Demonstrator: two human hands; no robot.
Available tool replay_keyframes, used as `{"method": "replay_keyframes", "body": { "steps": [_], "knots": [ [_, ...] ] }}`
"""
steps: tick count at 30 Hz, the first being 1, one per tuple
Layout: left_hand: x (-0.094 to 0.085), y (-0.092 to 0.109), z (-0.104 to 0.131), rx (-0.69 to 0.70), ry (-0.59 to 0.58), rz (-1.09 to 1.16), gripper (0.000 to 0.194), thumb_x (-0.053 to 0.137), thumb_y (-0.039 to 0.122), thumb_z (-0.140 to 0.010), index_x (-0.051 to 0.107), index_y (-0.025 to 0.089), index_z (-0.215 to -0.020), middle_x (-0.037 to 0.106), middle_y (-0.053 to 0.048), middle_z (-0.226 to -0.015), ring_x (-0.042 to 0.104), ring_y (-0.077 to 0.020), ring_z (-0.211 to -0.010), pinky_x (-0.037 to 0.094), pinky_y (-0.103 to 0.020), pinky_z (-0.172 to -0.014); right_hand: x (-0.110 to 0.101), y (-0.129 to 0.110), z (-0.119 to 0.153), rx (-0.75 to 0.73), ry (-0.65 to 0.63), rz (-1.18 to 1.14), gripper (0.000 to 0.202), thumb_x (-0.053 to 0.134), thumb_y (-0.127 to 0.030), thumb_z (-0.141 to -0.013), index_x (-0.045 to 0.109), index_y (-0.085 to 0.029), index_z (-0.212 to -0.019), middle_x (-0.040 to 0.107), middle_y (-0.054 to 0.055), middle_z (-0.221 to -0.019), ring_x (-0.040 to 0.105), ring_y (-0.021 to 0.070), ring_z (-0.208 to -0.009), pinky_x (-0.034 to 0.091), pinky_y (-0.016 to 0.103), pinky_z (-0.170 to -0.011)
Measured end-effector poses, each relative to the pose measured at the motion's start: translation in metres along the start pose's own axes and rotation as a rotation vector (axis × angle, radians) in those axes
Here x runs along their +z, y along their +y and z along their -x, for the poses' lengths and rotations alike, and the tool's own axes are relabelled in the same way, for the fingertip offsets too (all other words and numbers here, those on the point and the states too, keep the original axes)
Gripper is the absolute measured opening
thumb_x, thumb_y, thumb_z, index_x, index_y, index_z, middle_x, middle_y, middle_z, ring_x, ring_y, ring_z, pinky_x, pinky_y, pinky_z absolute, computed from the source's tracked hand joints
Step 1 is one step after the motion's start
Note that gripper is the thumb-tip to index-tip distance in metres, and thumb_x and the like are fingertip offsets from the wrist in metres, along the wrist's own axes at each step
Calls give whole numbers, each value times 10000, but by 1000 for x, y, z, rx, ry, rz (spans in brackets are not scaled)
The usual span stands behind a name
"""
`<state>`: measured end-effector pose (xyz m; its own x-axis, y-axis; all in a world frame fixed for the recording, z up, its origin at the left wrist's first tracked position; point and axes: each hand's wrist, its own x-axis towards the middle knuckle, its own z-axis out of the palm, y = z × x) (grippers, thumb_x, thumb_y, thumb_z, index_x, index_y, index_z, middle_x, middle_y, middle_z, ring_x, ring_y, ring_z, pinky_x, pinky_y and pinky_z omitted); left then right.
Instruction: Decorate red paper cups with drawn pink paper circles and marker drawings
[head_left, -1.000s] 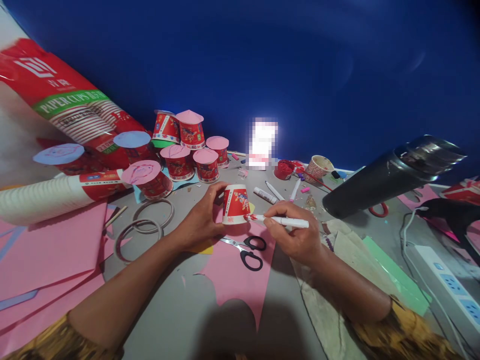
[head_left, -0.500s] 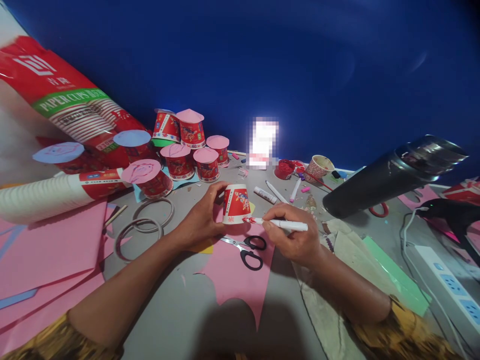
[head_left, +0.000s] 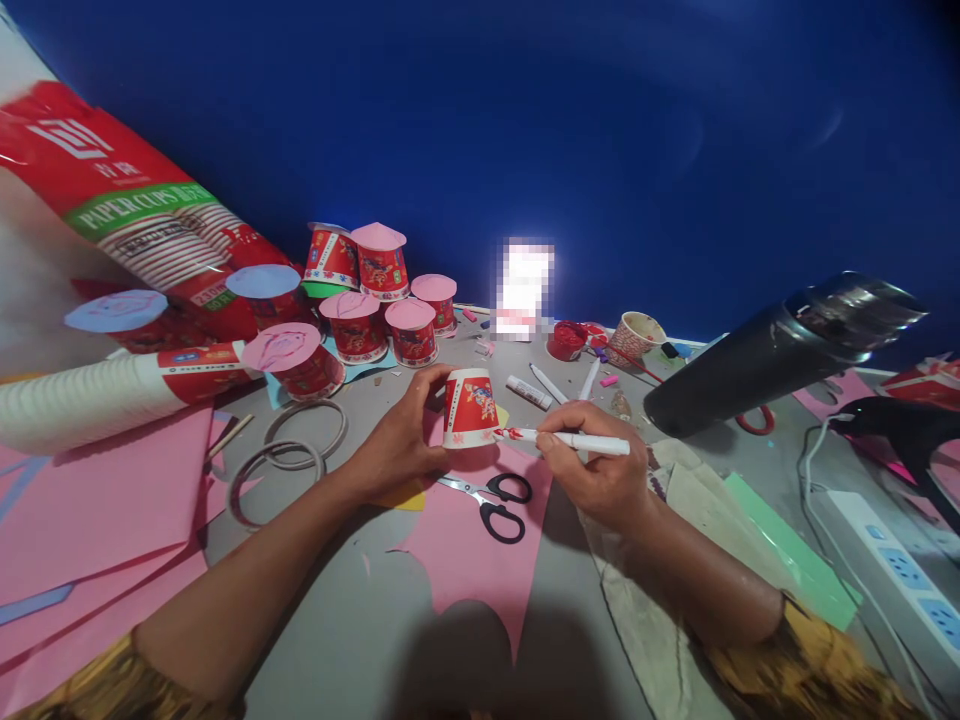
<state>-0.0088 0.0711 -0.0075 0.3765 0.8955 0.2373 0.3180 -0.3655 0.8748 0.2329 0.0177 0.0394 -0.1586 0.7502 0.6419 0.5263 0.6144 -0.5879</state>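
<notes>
My left hand point(head_left: 409, 430) grips a red and white paper cup point(head_left: 470, 405) from its left side; the cup is upside down, its wide white rim at the bottom. Between the fingers of my right hand point(head_left: 596, 460) is a white marker point(head_left: 585, 441) with a red tip, pointing left at the cup's rim. The tip is at or very near the rim; contact cannot be made out. Below the cup, black-handled scissors point(head_left: 499, 503) lie on a pink paper piece point(head_left: 480, 570) with scalloped edges.
Several decorated cups point(head_left: 356, 330) with paper tops stand at the back left, beside a cup stack point(head_left: 90, 398) and two grey tape rings point(head_left: 281, 455). Pens point(head_left: 547, 383) lie behind my right hand. A dark flask point(head_left: 765, 360) and a power strip point(head_left: 892, 560) are at right.
My right hand and the marker have shifted slightly right. The cup has moved a little left and turned slightly in my left hand.
</notes>
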Motion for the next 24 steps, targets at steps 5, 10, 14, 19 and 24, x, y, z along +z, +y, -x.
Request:
{"method": "replay_keyframes", "body": {
  "steps": [5, 10, 14, 19, 24],
  "knots": [
    [0, 2, 0, -7, -11, 17, 878, 903, 267, -683, 409, 266, -1409, 548, -146, -1494, 567, -335, -1391, 487, -506, -1155, 1, 1, 0, 20, 0, -15, 114, 617, -181, -872, 659, -229, -777, 725, 3, -691, 656, 154, -583, 524, 268, -561],
    [0, -1, 1, -5, -6, 13, 902, 908, 269, -678, 396, 271, -1422, 510, -142, -1523, 520, -328, -1437, 449, -510, -1190, 4, 3, 3, -23, -11, -26, 110, 616, -173, -879, 659, -229, -794, 715, -3, -686, 660, 154, -600, 530, 272, -589],
    [0, -1, 0, 7, -6, 4, 887, 900, 253, -683, 401, 272, -1416, 527, -143, -1507, 547, -327, -1409, 462, -515, -1177, 5, 5, 3, -2, -35, -23, 113, 615, -177, -881, 653, -229, -787, 706, -14, -677, 633, 141, -567, 503, 263, -558],
    [-2, 0, 0, 12, -7, 7, 881, 883, 207, -674, 409, 265, -1414, 532, -140, -1507, 560, -329, -1390, 472, -516, -1168, 2, 5, 2, 26, 13, -28, 110, 628, -161, -884, 648, -217, -791, 702, -10, -692, 639, 134, -586, 484, 249, -565],
    [-1, -2, 0, 21, 13, 30, 867, 825, 156, -684, 388, 265, -1425, 523, -136, -1526, 542, -329, -1421, 453, -521, -1191, 4, 13, 8, 89, 49, -132, 104, 608, -204, -989, 696, -226, -1039, 738, -1, -806, 658, 120, -582, 515, 249, -580]
  ]
}}
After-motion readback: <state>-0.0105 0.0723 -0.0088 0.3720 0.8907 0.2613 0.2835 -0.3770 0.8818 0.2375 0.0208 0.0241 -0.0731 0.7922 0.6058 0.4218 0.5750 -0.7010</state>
